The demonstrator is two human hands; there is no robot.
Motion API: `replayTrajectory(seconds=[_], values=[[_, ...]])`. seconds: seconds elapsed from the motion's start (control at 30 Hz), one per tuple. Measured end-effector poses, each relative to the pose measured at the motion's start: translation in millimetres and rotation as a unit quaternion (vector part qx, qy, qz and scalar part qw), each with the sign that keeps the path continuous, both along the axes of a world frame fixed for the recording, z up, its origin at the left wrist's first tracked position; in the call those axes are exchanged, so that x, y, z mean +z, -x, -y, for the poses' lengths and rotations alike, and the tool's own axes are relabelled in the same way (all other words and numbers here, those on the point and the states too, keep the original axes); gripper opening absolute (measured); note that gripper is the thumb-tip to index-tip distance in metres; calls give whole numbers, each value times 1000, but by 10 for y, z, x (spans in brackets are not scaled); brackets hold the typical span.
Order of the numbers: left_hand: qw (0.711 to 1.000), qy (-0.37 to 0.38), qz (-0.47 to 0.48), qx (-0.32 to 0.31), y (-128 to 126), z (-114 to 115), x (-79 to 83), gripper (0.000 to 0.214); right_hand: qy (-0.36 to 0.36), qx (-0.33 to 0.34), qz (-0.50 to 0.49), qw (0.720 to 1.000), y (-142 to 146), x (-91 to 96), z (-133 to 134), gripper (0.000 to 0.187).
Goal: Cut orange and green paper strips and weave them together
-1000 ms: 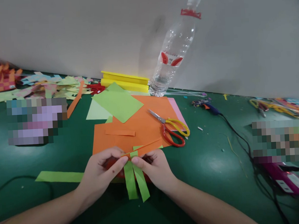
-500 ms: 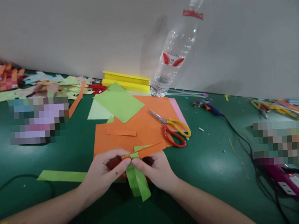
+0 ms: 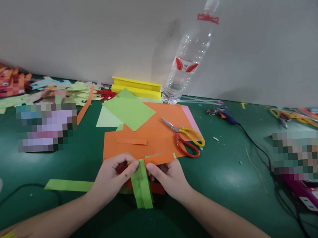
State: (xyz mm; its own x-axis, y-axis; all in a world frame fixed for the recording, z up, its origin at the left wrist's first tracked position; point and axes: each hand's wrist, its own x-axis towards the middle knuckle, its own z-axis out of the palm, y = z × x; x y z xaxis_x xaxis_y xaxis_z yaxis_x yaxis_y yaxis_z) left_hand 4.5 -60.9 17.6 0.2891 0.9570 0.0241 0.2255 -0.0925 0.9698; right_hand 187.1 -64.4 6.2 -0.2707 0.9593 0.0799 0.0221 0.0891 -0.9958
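Observation:
My left hand (image 3: 111, 180) and my right hand (image 3: 168, 177) meet over a small paper piece at the near edge of the orange sheets (image 3: 154, 137). Both pinch two green paper strips (image 3: 141, 185) that hang toward me, side by side and partly overlapping. An orange strip (image 3: 157, 158) crosses the green strips' top, running right from my fingertips. A red paper piece (image 3: 154, 186) lies beneath my hands, mostly hidden. Another long green strip (image 3: 68, 185) lies flat on the table just left of my left wrist.
Red and yellow scissors (image 3: 185, 139) lie on the orange sheets, a green sheet (image 3: 129, 111) behind them. A clear plastic bottle (image 3: 189, 57) and yellow folded paper (image 3: 136, 87) stand by the wall. Paper scraps (image 3: 51, 92) pile at left; a black cable (image 3: 256, 153) and pink device (image 3: 307, 196) at right.
The two green strips, splayed apart a second ago, have been brought together and now overlap. The orange strip has dropped flatter. My hands stayed in place; the view shifted slightly.

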Motion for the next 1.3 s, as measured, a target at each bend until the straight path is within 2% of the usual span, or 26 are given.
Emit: replayTrajectory(seconds=[0.07,0.17,0.3,0.57,0.73,0.83,0.93,1.03,1.2,1.3], values=[[1000,5,8,-5,0,-15,-4,21,22,-9,-12,1000,5,-8,-12,13],[1000,4,3,-7,3,-30,-17,21,9,-22,23,999,20,26,-26,11],[1000,5,-6,-13,15,-37,-37,20,-1,-23,80,997,28,115,-31,24],[1000,-4,-1,-28,12,-69,-18,21,-11,-9,83,996,13,122,-22,27],[1000,-9,-23,-11,22,-53,14,24,-90,8,120,989,-34,129,-45,28],[999,1,-51,17,51,-63,21,28,-156,17,201,967,-131,104,-99,33],[996,8,-76,55,95,-110,14,31,-249,-10,308,918,-235,54,-190,38],[992,6,-92,85,132,-160,-1,33,-319,-49,343,882,-296,13,-288,32],[991,28,-91,97,147,-180,-31,35,-353,-74,367,857,-326,-54,-410,19],[991,30,-97,84,149,-171,-45,35,-351,-85,361,860,-339,-85,-452,12]])
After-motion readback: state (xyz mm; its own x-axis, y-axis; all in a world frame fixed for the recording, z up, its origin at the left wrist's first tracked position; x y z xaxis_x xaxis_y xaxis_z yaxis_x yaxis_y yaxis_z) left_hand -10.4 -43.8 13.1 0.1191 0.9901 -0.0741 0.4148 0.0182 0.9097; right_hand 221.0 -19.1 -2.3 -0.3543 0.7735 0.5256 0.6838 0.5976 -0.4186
